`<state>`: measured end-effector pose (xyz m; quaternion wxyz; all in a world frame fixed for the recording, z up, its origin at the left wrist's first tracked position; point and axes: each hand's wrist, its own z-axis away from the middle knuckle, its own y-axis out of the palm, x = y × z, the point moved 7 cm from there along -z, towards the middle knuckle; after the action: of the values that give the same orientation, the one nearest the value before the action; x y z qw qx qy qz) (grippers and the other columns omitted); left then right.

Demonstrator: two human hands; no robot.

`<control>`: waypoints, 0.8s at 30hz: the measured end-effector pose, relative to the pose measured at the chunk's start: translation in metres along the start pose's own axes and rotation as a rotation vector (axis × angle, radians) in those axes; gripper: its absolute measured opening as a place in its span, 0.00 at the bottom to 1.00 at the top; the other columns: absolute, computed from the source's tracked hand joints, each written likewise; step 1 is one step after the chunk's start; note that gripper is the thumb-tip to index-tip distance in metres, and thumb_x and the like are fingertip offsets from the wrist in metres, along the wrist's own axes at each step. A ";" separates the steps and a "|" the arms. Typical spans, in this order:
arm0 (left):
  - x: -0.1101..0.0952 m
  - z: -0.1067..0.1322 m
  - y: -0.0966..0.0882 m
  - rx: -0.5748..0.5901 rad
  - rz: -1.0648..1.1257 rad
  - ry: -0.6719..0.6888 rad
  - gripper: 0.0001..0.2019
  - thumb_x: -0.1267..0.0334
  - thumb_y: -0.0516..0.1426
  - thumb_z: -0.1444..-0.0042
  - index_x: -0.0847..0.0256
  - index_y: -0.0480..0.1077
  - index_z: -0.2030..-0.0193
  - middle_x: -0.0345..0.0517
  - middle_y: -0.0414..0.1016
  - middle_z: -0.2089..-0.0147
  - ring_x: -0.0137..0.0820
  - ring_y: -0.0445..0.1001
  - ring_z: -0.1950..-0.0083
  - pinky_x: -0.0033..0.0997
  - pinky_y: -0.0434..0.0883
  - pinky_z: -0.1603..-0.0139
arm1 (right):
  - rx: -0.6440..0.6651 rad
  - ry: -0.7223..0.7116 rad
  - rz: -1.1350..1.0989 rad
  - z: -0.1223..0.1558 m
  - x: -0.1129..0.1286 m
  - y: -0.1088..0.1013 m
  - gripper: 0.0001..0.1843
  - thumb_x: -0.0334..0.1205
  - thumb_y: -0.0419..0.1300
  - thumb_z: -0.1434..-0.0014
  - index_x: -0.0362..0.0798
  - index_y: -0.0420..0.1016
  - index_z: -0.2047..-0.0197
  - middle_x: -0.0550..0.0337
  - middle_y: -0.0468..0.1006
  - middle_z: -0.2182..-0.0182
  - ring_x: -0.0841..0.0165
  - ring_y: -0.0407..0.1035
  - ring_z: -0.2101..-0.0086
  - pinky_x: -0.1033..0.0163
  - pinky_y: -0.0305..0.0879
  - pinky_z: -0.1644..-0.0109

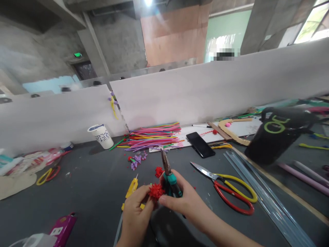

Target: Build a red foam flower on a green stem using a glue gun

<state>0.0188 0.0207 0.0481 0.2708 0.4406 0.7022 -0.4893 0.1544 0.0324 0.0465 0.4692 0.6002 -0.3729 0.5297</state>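
My left hand point(137, 214) pinches a red spiky pom-pom point(156, 192) between thumb and fingers. In my right hand point(183, 199) is a pair of pliers point(171, 178) with teal and black handles, its jaws pointing up and away from me. The right thumb reaches the pom-pom's right side. Just beyond, a second red spiky piece point(159, 171) shows beside the pliers. A yellow glue gun point(132, 188) lies partly hidden behind my left hand. Right of my hands rest large scissors point(221, 183) with one yellow and one red handle, blades parted.
Colourful fuzzy stems point(154, 137) are heaped by the white partition point(180, 99), near small purple pieces point(137, 161). A paper cup point(101, 136), a black phone point(200, 144) and a black bottle point(272, 137) stand or lie around. Clear sticks point(267, 199) stretch along the right; a purple power strip point(61, 230) lies front left.
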 end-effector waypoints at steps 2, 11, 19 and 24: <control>-0.005 0.000 -0.004 -0.055 -0.060 0.054 0.08 0.69 0.55 0.49 0.59 0.75 0.74 0.41 0.71 0.76 0.31 0.71 0.75 0.26 0.67 0.74 | -0.015 -0.005 0.012 -0.002 -0.001 0.001 0.17 0.40 0.65 0.59 0.48 0.65 0.65 0.65 0.68 0.70 0.68 0.62 0.67 0.63 0.62 0.61; 0.017 0.019 0.000 -0.120 0.441 -0.243 0.15 0.66 0.61 0.52 0.55 0.77 0.55 0.50 0.78 0.52 0.42 0.76 0.51 0.34 0.72 0.51 | -0.044 -0.073 0.076 -0.002 -0.001 0.002 0.14 0.37 0.62 0.55 0.48 0.67 0.63 0.63 0.72 0.67 0.66 0.67 0.64 0.61 0.64 0.57; 0.011 0.017 0.007 -0.194 0.759 -0.466 0.18 0.62 0.68 0.60 0.61 0.77 0.59 0.54 0.81 0.56 0.41 0.78 0.53 0.31 0.73 0.53 | -0.079 -0.200 0.243 -0.002 0.003 0.007 0.17 0.31 0.59 0.53 0.49 0.67 0.58 0.62 0.73 0.63 0.65 0.69 0.60 0.60 0.64 0.52; 0.012 0.015 0.009 -0.246 0.811 -0.496 0.16 0.62 0.67 0.58 0.62 0.76 0.60 0.53 0.81 0.57 0.41 0.79 0.54 0.32 0.72 0.52 | -0.072 -0.303 0.362 -0.002 0.011 0.011 0.16 0.30 0.58 0.52 0.48 0.68 0.58 0.59 0.72 0.61 0.65 0.68 0.59 0.61 0.63 0.53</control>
<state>0.0204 0.0123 0.0293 0.6488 0.5134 0.4409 -0.3480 0.1452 0.0319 0.0590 0.3261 0.5791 -0.5592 0.4955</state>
